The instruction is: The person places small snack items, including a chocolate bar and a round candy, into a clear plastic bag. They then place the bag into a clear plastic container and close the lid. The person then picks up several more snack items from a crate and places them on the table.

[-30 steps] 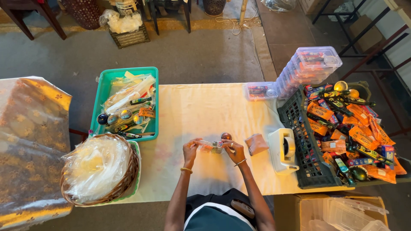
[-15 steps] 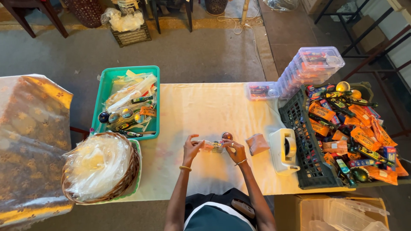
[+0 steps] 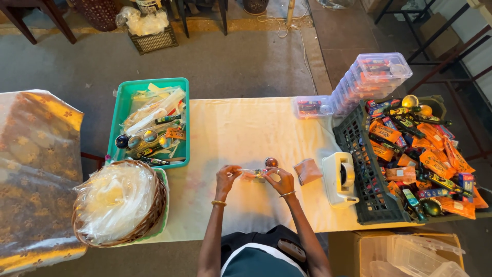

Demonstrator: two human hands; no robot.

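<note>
- Clear packet (image 3: 254, 174) with small coloured items inside is being held just above the cream tablecloth (image 3: 230, 128), near the front middle; contents too small to identify.
- Left hand (image 3: 226, 178) is pinching the packet's left end, fingers narrow and closed on the film.
- Right hand (image 3: 281, 180) is gripping the packet's right end, fingers curled tight around it.
- Small shiny ball (image 3: 271, 162) is sitting just beyond the packet, close to the right hand's fingertips.
- Brown pouch (image 3: 307, 172) is lying just right of the packet; white tape dispenser (image 3: 339, 179) is standing further right.
- Dark crate (image 3: 365, 174), heaped with orange sachets and small bottles, is sitting well right of the packet; stacked clear boxes (image 3: 371, 77) are leaning beyond it.
- Green tray (image 3: 123, 110) is lying far left of the packet, wicker basket (image 3: 148, 218) of plastic bags nearer the front.
- Risk, judged: thin film may be slipping or tearing under opposed pulls, spilling contents; a knuckle nudge could be rolling the ball off the cloth.
</note>
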